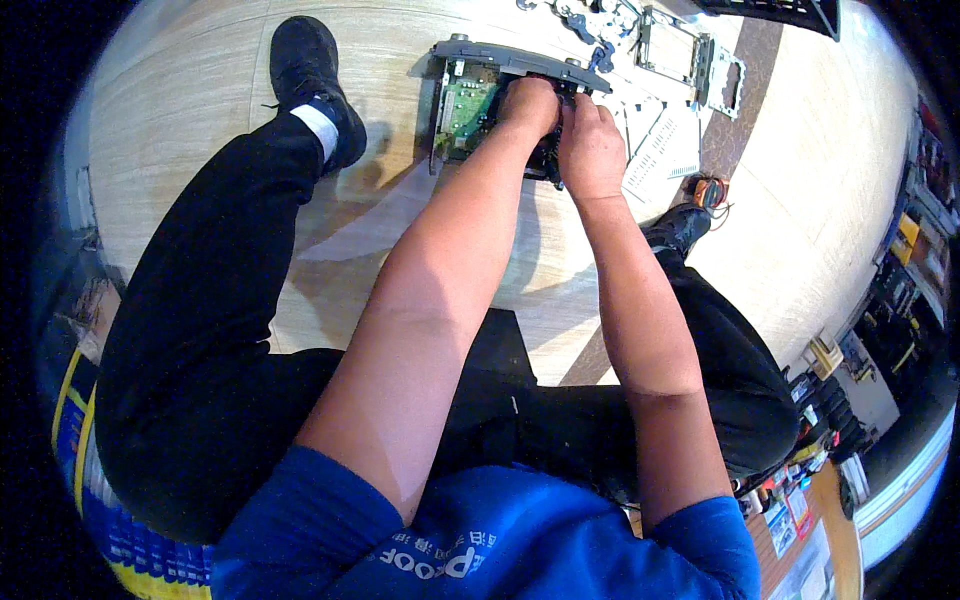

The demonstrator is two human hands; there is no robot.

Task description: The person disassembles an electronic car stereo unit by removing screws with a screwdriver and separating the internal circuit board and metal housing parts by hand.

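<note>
An opened electronic unit (473, 112) stands on the floor in front of me, with a dark front panel (500, 56) along its far side. Knobs sit on that panel, and a green circuit board shows in the unit's left part. My left hand (530, 106) reaches down into the middle of the unit, its fingers hidden among the dark inner parts. At the unit's right side is my right hand (594, 150), fingers bent and closed against its edge. Whether they also hold a small part cannot be seen.
Right of the unit lie a perforated metal plate (655, 150), a metal frame (668, 45) and a cut-out bracket (727, 85). Dark small parts (600, 55) are scattered beyond. An orange-and-black device (708, 190) sits by my right shoe (680, 230); my left shoe (303, 62) is at the far left.
</note>
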